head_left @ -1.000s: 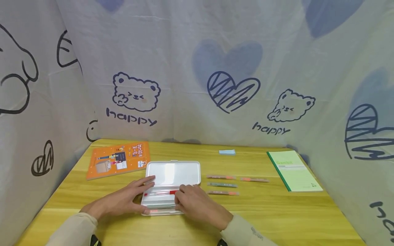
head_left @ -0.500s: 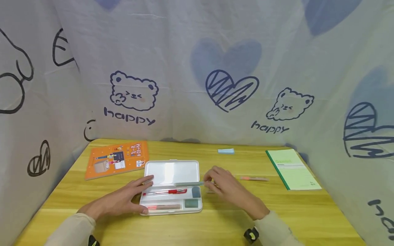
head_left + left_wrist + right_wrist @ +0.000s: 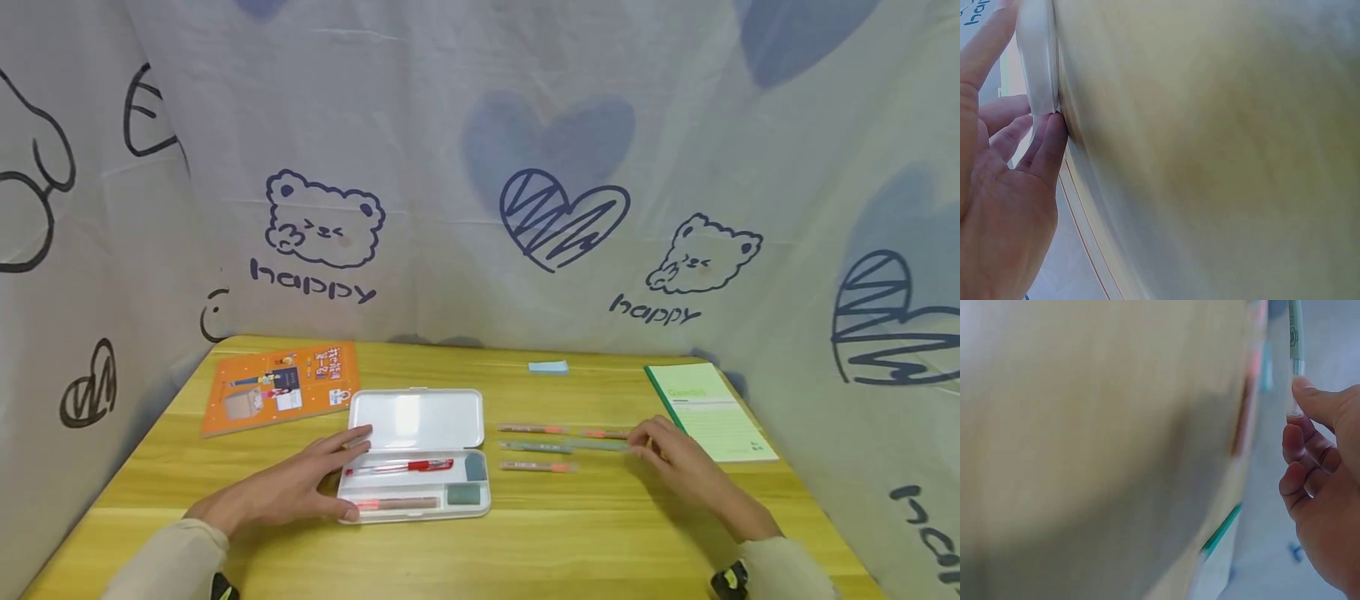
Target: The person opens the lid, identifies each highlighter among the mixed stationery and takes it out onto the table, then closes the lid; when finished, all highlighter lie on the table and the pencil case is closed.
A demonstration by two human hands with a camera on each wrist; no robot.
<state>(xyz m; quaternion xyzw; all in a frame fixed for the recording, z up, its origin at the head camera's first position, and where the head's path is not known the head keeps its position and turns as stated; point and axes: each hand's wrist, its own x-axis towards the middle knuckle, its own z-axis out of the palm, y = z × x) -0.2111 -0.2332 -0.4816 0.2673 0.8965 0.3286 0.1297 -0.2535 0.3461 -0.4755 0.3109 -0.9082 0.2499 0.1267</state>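
An open white pencil case (image 3: 416,417) lies on the table. My left hand (image 3: 277,487) holds its left end, thumb at the front corner and fingers at the back; the left wrist view shows them round the case edge. In the case lie a red pen (image 3: 431,466), a pinkish-brown pen (image 3: 405,503) and two grey-green blocks. My right hand (image 3: 678,458), farther right, pinches a pale green pen (image 3: 1296,331) by its clear end between thumb and index finger. That pen lies level, just in front of a brown pen (image 3: 603,433).
Between case and right hand lie a brown pen (image 3: 532,429), a green pen (image 3: 534,447) and another brown pen (image 3: 538,467). An orange book (image 3: 300,387) is at back left, a light blue slip (image 3: 548,367) behind, a green notebook (image 3: 716,412) at right. Printed curtains enclose the table.
My right hand has taken the pale green pen from the pencil case and carried it rightward, past the row of pens. The left hand stays on the case.
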